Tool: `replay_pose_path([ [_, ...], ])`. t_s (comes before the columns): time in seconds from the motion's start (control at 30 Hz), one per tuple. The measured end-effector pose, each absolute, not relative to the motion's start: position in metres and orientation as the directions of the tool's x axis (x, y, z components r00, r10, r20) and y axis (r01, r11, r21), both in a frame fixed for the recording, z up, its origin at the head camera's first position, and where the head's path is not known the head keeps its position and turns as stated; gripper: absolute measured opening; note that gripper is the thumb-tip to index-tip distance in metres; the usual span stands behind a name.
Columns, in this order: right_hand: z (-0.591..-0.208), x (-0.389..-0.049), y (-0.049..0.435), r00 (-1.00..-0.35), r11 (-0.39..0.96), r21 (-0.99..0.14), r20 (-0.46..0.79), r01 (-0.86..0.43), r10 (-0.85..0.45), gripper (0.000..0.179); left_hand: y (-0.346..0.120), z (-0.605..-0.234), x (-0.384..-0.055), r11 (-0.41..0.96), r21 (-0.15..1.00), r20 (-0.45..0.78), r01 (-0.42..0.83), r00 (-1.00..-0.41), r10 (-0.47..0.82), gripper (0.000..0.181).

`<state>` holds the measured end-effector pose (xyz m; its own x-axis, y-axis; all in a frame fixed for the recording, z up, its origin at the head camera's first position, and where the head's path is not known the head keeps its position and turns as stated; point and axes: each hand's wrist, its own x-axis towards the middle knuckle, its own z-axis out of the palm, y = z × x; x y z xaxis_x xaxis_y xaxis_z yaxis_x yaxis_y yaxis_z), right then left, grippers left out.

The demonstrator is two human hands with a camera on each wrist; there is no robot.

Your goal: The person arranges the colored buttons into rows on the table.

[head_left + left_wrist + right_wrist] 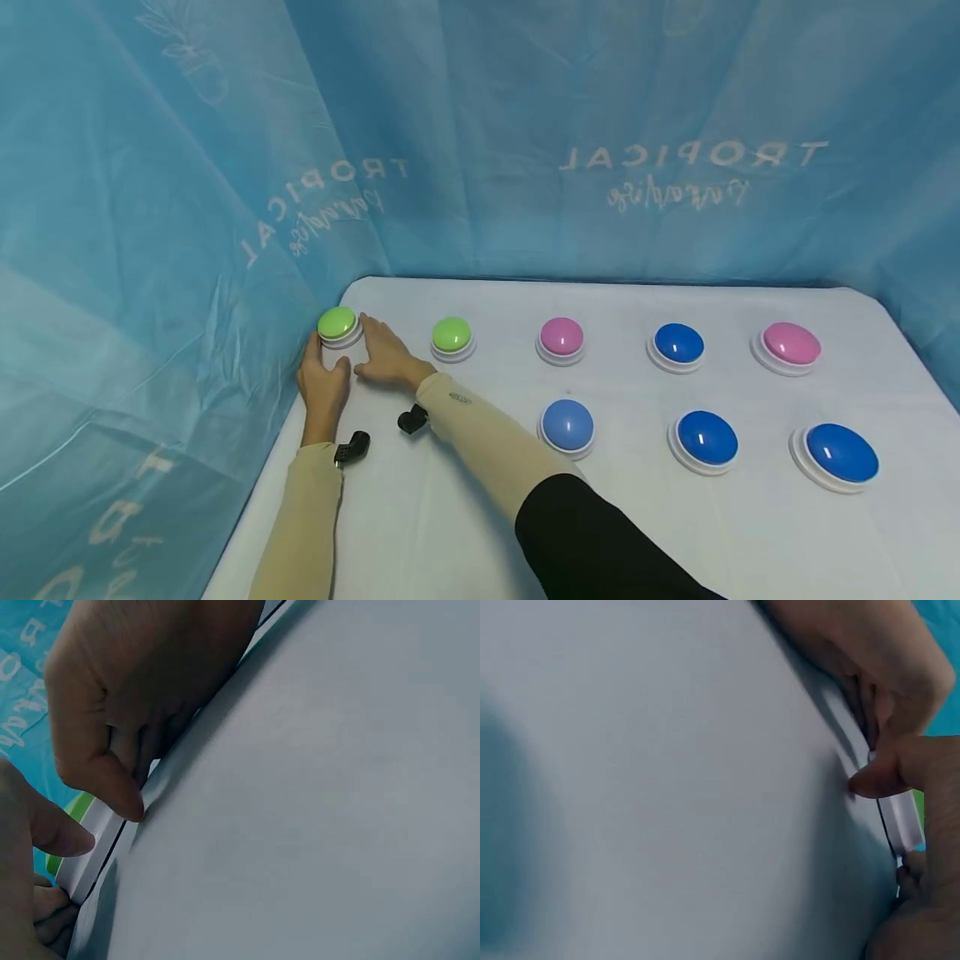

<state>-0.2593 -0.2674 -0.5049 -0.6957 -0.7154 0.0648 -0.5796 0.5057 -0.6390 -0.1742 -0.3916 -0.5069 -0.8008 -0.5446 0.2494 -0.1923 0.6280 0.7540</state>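
Note:
A green dome push button (337, 322) on a white round base sits at the far left corner of the white table. My left hand (322, 387) holds its left side, fingers along the base and thumb toward me. From the other side my right hand (388, 357) grips the base, fingertips at its right rim. In the left wrist view the white base (94, 844) shows between both hands, the left thumb (71, 836) against it. The right wrist view has the right thumb (877, 776) in front of the base, with much of the green dome hidden.
Another green button (452, 335) stands to the right, then a pink one (562, 337), a blue one (678, 343) and a second pink one (791, 343). Nearer are blue buttons (567, 425). Blue printed sheeting (480, 167) hangs behind and at the left edge.

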Motion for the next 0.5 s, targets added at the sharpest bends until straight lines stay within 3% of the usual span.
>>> replay_pose_path([
  [0.33, -0.512, -0.211, -0.255, -0.708, 0.491, -0.586, 0.216, -0.645, -0.672, 0.100, -0.386, -0.508, -0.139, 0.648, 0.733, 0.260, -0.206, -0.796, -0.548, 0.077],
  [0.5, -0.517, -0.192, -0.242, -0.721, 0.519, -0.555, 0.234, -0.650, -0.652, 0.101, -0.376, -0.505, -0.119, 0.613, 0.767, 0.251, -0.191, -0.789, -0.561, 0.071],
])
